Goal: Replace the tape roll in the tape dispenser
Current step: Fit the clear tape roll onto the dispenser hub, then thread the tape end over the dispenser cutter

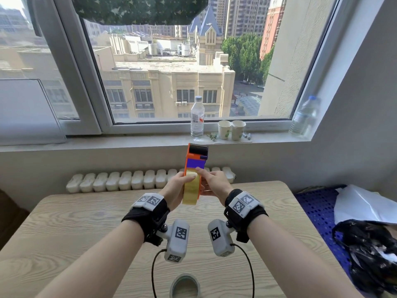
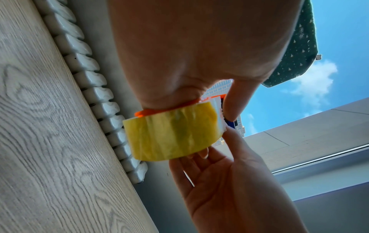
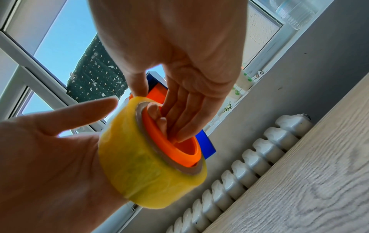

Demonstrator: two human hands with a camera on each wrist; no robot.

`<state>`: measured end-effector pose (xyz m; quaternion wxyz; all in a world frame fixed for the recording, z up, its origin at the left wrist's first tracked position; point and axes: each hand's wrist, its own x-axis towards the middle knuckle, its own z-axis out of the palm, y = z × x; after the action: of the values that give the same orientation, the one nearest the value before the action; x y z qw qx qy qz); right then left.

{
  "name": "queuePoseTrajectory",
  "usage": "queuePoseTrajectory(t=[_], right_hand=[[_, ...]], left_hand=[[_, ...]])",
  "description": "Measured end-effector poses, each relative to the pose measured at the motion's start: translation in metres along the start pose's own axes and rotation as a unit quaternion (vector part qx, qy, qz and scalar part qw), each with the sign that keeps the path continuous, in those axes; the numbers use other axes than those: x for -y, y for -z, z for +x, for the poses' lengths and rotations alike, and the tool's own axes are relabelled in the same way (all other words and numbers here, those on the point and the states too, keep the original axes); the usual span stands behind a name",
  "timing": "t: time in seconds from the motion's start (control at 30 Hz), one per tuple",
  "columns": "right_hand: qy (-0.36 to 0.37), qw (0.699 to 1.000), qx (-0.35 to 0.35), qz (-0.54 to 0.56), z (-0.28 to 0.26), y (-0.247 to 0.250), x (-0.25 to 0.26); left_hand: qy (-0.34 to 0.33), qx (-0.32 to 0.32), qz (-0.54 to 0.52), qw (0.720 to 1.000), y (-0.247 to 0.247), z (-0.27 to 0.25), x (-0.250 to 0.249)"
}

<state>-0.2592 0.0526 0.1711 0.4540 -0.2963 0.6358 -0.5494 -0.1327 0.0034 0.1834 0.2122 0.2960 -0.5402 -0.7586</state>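
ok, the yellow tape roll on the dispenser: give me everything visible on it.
The yellow tape roll is a wide roll of glossy, translucent yellowish tape wound on a brownish core ring. It sits over the orange hub of the orange-and-blue tape dispenser, held in the air above the wooden table. The left hand cups its outer face, thumb on the rim. The right hand has fingers inside the hub and one fingertip on the roll's edge. Whether it is fully seated is unclear.

Daylight from a wide window (image 1: 171,61) falls on the wooden table (image 1: 86,222) above a white radiator (image 1: 120,179).

Glossy yellowish tape roll (image 3: 151,170), wood-grain table (image 1: 86,229)
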Motion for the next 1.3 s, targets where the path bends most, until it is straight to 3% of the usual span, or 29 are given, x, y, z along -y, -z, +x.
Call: queuePoseTrajectory(t=[0.43,0.57,0.77,1.3], right_hand=[[0.011,0.999,-0.029,-0.037,0.0,-0.003,-0.001],[0.065,0.993,-0.067,-0.067,-0.001,-0.002,-0.001],[0.163,0.965,-0.041,-0.201,-0.01,0.002,0.003],[0.26,0.919,-0.088,-0.282,-0.02,-0.002,0.001]], left_hand=[[-0.006,0.028,0.028,0.999,0.004,-0.003,0.004],[-0.03,0.042,0.033,0.998,0.005,-0.005,0.003],[-0.043,0.04,0.034,0.998,0.01,-0.006,0.007],[-0.047,0.018,0.075,0.996,0.005,-0.008,0.01]])
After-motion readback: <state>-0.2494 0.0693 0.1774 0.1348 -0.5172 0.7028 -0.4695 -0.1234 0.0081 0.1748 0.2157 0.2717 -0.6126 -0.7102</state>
